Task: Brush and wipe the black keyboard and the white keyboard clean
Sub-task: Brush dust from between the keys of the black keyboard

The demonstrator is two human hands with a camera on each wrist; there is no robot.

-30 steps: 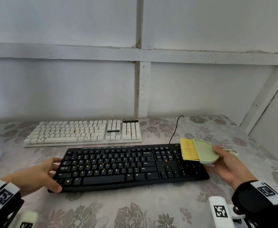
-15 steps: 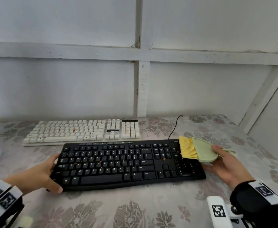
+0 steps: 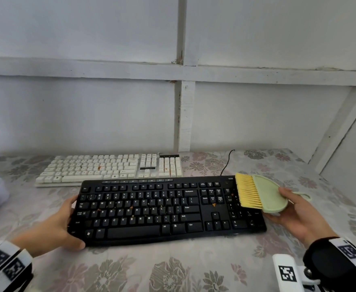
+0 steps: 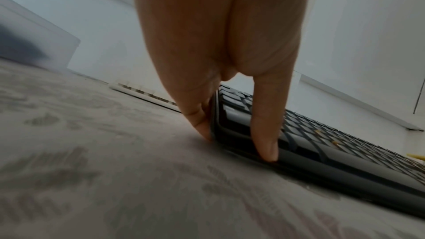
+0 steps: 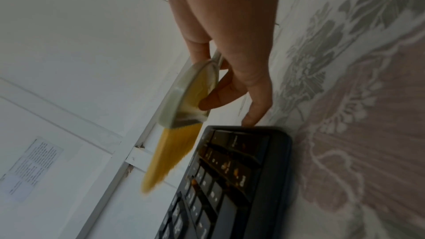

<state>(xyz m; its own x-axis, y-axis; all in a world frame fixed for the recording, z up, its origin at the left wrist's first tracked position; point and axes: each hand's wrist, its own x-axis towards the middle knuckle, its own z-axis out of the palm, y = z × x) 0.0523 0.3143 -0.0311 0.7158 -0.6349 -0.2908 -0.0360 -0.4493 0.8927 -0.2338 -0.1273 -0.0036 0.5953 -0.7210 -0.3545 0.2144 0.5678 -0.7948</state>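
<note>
So left hand (image 3: 52,225) grips the black keyboard's (image 3: 162,209) left end on the worktop (image 3: 172,268), right hand (image 3: 297,216) fingers clamp the brush (image 3: 261,193) over its numpad, white keyboard (image 3: 109,168) just behind

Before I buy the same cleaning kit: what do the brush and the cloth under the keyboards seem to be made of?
The brush: pale green body, smooth and moulded, likely matte plastic; its yellow bristles look like fine synthetic fibre, straight and even. The table cover: apparently woven fabric with a faint sheen, floral pattern worked in; could be coated cloth.

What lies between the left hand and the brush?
The black keyboard spans it: the left hand grips its left end, the brush hovers over its right end. Head view.
</note>
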